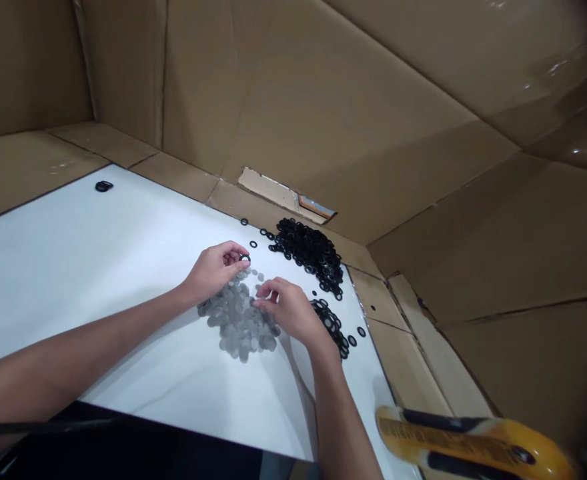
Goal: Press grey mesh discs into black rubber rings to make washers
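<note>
Between the thumb and fingers of my left hand (222,265) is a small black ring (244,259), held just above the board. My right hand (286,303) is over the right side of a pile of grey translucent discs (243,327), its thumb and fingertips pinched together. Whether a disc sits in that pinch is too small to make out. Beyond both hands lies a large heap of black rings (309,250). Partly behind my right wrist is a smaller pile of black rings (329,323), some with pale centres.
The white board (163,227) lies on cardboard, with cardboard walls (323,100) around it. A few black rings (104,187) lie at its far left corner. Loose rings (361,331) are near the right edge. A yellow and black tool (473,437) is at lower right.
</note>
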Available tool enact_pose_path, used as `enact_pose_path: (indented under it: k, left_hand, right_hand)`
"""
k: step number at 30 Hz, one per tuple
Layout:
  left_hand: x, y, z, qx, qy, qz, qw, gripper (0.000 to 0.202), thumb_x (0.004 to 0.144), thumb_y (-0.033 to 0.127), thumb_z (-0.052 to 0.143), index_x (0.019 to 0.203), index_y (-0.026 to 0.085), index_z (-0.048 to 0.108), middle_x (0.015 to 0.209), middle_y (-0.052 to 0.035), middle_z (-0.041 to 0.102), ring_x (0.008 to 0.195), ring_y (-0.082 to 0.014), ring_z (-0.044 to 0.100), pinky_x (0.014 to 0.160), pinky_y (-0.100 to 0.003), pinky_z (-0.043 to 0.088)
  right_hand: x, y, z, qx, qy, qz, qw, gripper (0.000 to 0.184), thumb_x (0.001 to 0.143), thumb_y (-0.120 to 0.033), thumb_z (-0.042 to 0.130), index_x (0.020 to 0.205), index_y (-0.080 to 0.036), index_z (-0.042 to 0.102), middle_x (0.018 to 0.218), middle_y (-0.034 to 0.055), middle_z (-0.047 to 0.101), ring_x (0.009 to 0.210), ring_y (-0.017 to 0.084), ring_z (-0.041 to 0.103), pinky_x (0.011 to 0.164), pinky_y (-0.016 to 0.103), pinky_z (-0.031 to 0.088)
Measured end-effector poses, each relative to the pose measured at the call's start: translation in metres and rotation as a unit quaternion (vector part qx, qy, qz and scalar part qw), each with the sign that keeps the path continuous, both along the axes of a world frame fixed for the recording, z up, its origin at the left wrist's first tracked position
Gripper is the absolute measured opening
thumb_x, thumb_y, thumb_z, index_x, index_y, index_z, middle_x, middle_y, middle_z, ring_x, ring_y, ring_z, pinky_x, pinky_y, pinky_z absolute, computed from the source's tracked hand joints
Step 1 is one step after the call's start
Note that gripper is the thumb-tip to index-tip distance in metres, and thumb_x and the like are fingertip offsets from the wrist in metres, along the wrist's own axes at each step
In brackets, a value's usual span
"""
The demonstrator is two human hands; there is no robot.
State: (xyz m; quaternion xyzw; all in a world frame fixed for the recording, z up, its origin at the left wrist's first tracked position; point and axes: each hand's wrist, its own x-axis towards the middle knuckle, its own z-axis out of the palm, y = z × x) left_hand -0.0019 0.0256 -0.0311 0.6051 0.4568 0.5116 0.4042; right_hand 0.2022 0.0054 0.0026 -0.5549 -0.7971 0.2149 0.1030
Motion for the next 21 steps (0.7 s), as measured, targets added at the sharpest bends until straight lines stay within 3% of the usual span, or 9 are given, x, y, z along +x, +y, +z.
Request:
enact_pose_path:
  k: [4,8,12,17,21]
  left_hand:
    - [0.0,0.001,-0.001,0.001,-0.001,0.005,1.0,0.022,0.082,0.034,0.068,0.098,0.019,0.069,0.077,0.0001,0.062,0.073,-0.0158,0.058,0.071,-0.029,0.046]
    - [0.0,0.0,-0.001,0.003,0.002,0.006,1.0,0.023,0.083,0.036,0.068,0.099,0.019,0.069,0.079,-0.0003,0.062,0.075,-0.0161,0.058,0.072,-0.029,0.046]
    - [0.001,-0.005,0.003,-0.002,0.034,-0.011,0.999,0.021,0.084,0.037,0.068,0.098,0.022,0.069,0.079,0.0006,0.063,0.075,-0.0161,0.057,0.072,-0.029,0.046]
    - [0.004,-0.014,0.012,0.003,0.095,-0.024,0.995,0.017,0.085,0.035,0.069,0.098,0.023,0.071,0.078,0.0017,0.068,0.074,-0.0156,0.06,0.072,-0.028,0.046]
    - [0.009,-0.021,0.015,-0.006,0.074,-0.069,0.995,0.017,0.083,0.031,0.073,0.097,0.023,0.071,0.081,0.0016,0.073,0.074,-0.0158,0.065,0.073,-0.028,0.05]
  right_hand:
    - [-0.001,-0.008,-0.003,-0.042,0.014,0.02,0.999,0.009,0.076,-0.021,0.076,0.079,-0.023,0.068,0.084,-0.0005,0.065,0.075,0.016,0.058,0.071,0.028,0.041]
    - [0.002,-0.01,-0.004,-0.066,0.043,0.015,0.997,0.008,0.078,-0.018,0.072,0.076,-0.021,0.064,0.079,-0.0016,0.064,0.071,0.014,0.058,0.067,0.026,0.04]
    - [0.011,-0.006,0.002,-0.109,0.126,-0.012,0.986,0.005,0.082,-0.024,0.068,0.08,-0.021,0.066,0.073,-0.0024,0.065,0.066,0.013,0.058,0.063,0.025,0.042]
    - [0.012,-0.004,0.013,-0.058,0.349,-0.126,0.927,0.018,0.077,-0.035,0.075,0.084,-0.019,0.07,0.077,0.0014,0.068,0.07,0.015,0.06,0.066,0.027,0.046]
    - [-0.004,-0.009,0.012,-0.066,0.436,-0.144,0.886,0.026,0.071,-0.039,0.082,0.085,-0.018,0.071,0.077,0.0015,0.069,0.069,0.014,0.061,0.066,0.027,0.048]
